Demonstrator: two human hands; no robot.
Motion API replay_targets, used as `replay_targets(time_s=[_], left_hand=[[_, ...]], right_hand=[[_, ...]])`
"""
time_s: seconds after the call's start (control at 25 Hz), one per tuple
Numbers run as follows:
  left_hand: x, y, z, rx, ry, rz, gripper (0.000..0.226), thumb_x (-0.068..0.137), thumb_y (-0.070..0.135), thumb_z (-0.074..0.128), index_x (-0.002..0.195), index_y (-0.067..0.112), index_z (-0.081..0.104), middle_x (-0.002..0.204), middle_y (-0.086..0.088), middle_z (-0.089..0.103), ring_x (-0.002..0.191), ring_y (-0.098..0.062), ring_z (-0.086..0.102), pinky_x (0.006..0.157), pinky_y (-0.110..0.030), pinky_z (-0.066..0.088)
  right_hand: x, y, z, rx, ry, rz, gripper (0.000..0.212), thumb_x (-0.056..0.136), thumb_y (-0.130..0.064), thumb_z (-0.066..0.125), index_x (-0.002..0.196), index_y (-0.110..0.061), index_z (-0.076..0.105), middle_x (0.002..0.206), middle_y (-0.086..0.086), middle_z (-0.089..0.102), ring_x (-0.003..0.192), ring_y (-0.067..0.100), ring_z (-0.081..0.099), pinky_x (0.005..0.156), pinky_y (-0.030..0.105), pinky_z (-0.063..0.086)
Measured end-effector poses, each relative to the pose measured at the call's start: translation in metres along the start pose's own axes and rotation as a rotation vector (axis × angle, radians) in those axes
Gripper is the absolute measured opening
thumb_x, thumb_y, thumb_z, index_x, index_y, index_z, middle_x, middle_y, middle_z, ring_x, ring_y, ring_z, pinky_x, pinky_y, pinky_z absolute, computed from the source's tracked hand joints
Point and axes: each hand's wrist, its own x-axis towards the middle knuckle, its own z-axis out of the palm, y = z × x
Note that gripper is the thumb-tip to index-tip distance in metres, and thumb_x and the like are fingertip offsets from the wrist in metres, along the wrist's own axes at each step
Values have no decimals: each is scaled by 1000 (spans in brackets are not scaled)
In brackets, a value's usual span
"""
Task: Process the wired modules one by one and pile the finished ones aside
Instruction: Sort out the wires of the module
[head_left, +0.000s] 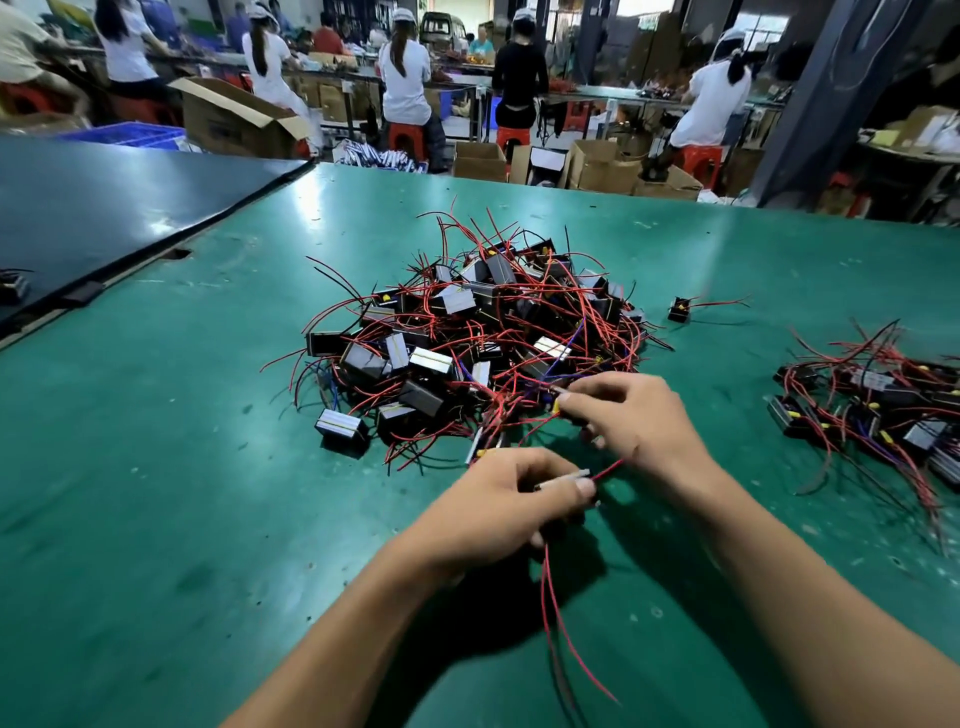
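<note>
A green table (156, 519) is seen with a big heap of wired modules (467, 343) near its middle, evidently the stock not yet handled. Just in front of that heap, the left hand (498, 504) is closed around a module that is mostly hidden in the palm, a red wire (608, 470) being pinched between thumb and forefinger while further red leads (566, 634) are left hanging toward the table's near edge. A little nearer the heap, the right hand (634, 421) is curled narrowly on something small with a yellow tip; what exactly is gripped cannot be told. The two hands appear to be kept close so that one lead can be worked. Right of the heap, a single module (679, 309) lies apart, and further right a smaller pile (872, 405) is gathered, judged to be the finished ones.
</note>
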Motion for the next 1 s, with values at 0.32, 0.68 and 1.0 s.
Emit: replay_targets(time_s=[0.32,0.68,1.0], left_hand=[[6,-7,-14,524,554,197,18,88,28,72,101,15,73,81,19,62,71,19,54,67,1,37],[-11,5,13,478,372,559,16,81,28,73,87,13,75,66,10,66,57,-1,58,55,-13,38],[-2,-3,2,568,437,494,21,79,32,72,88,14,76,85,7,69,82,-7,62,75,-22,48]], right_hand=[[0,11,-20,168,85,-62,8,84,-25,79,90,-21,76,72,-3,73,59,10,62,60,29,54],[-17,25,-31,259,-329,217,26,99,-13,59,120,-25,68,90,2,65,62,10,58,59,24,51],[-30,32,-14,236,-274,158,16,87,-19,76,93,-18,61,73,-2,58,53,4,49,47,21,39]])
